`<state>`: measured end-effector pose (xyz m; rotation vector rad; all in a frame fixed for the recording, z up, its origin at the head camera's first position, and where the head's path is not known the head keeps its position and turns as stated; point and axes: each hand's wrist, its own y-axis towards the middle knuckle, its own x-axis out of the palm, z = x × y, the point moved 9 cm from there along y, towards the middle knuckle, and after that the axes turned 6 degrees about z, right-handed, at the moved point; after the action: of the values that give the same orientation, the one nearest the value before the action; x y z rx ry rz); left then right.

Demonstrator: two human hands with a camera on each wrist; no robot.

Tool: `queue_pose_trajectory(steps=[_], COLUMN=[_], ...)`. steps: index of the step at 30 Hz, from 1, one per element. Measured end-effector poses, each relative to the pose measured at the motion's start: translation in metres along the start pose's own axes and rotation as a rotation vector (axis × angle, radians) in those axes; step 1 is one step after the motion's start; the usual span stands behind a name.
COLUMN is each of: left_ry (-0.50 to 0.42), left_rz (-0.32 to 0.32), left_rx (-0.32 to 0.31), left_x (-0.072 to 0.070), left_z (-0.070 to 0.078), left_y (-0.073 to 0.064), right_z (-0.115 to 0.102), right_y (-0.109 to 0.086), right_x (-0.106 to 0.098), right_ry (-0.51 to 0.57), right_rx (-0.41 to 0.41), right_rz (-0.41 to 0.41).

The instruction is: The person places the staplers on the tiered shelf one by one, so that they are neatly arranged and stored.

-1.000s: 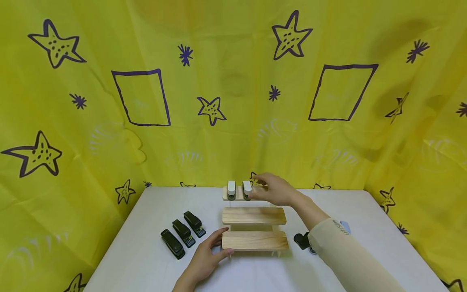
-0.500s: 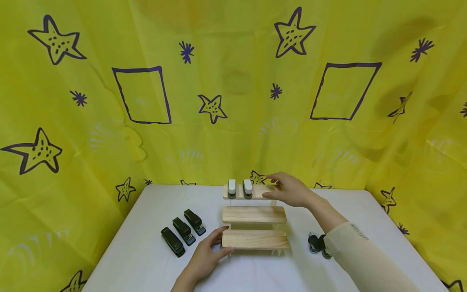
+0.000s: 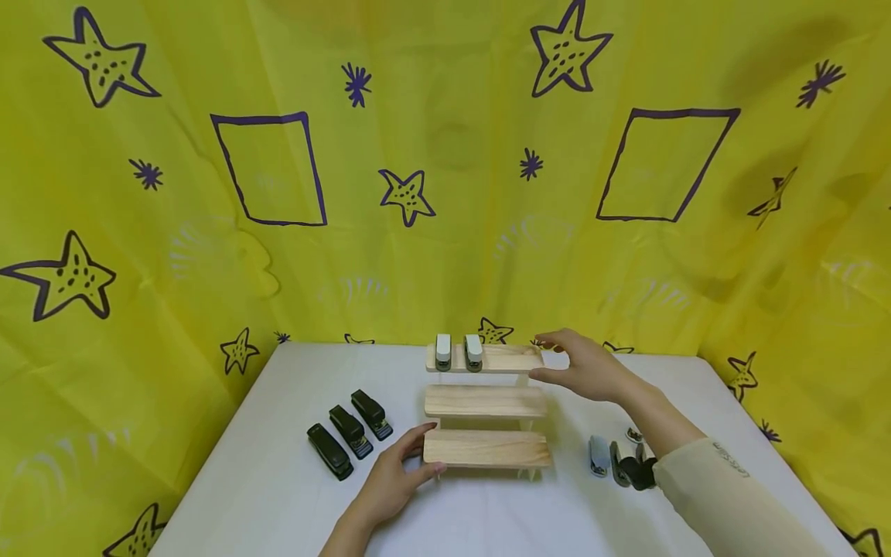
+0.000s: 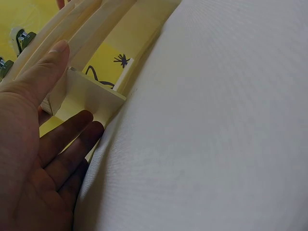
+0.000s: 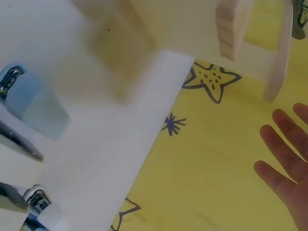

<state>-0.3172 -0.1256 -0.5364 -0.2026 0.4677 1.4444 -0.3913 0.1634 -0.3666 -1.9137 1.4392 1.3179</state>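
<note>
A three-tier wooden stand point(image 3: 487, 447) stands mid-table. On the left part of its top tier, two small white-topped staplers point(image 3: 443, 350) sit side by side. My left hand point(image 3: 390, 481) holds the left end of the lowest tier, thumb at the front corner and index finger at the back. In the left wrist view the other fingers reach under beside the stand's side panel. By the right end of the top tier is my right hand point(image 3: 588, 367), thumb and fingers spread apart with nothing between them. The right wrist view shows its fingers point(image 5: 279, 144) extended just off the shelf's end.
Three black staplers point(image 3: 351, 432) lie in a slanted row left of the stand. To its right are a light blue stapler point(image 3: 599, 455) and several dark and silver ones point(image 3: 635, 469), partly behind the right sleeve. A yellow patterned curtain point(image 3: 459, 255) surrounds the white table point(image 3: 278, 387).
My right hand has moved right along the top tier, away from the second white-topped stapler and past the shelf's end. More staplers on the right show now. The left hand stays at the stand.
</note>
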Motion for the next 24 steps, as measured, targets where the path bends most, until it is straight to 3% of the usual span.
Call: queue_pose_trajectory(steps=[12,24], left_ry=[-0.001,0.004], left_rz=[-0.002,-0.003], left_rx=[0.006,-0.016], left_x=[0.001,0.000], left_z=[0.002,-0.002], left_y=[0.002,0.002], right_z=[0.026,0.044], right_y=[-0.034,-0.064], right_x=[-0.002,0.011], right_ry=[-0.042,-0.067], right_rx=[0.066,0.088], right_rz=[0.007,-0.022])
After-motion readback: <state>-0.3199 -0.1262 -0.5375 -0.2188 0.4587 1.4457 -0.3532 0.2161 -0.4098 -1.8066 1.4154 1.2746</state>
